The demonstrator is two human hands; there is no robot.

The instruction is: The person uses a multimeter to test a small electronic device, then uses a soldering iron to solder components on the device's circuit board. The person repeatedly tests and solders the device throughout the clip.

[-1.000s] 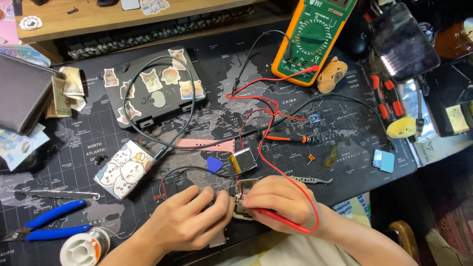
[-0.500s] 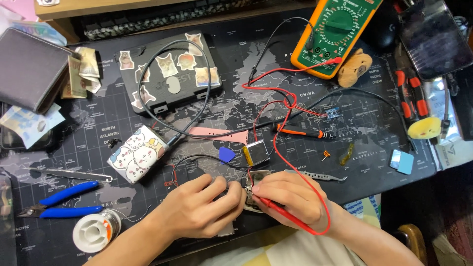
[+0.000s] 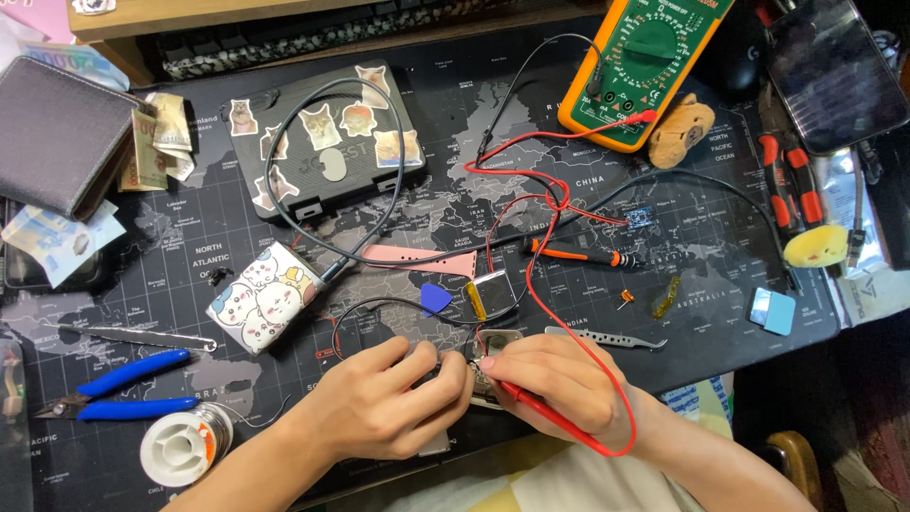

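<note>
My right hand (image 3: 559,379) grips a red multimeter probe (image 3: 531,403), its tip pressed to a small silver device (image 3: 495,343) at the front of the dark map mat (image 3: 474,199). My left hand (image 3: 384,408) is closed around the black probe beside it; its black wire (image 3: 379,305) loops away, and the probe itself is mostly hidden by my fingers. The red lead (image 3: 569,313) runs up to the orange and green multimeter (image 3: 645,66) at the back right. A small shiny battery (image 3: 493,294) and a blue pick (image 3: 434,299) lie just beyond my fingers.
Metal tweezers (image 3: 607,337) lie right of my hands, blue-handled cutters (image 3: 114,389) and a solder spool (image 3: 185,446) at left. A sticker-covered white box (image 3: 265,296), a dark stickered case (image 3: 322,142), a pink strap (image 3: 417,258), an orange screwdriver (image 3: 578,252), a wallet (image 3: 57,133) and a phone (image 3: 834,71) surround them.
Both hands keep their places on the small device with only slight finger shifts. The view has drifted, so everything on the mat sits a little higher and more to the left.
</note>
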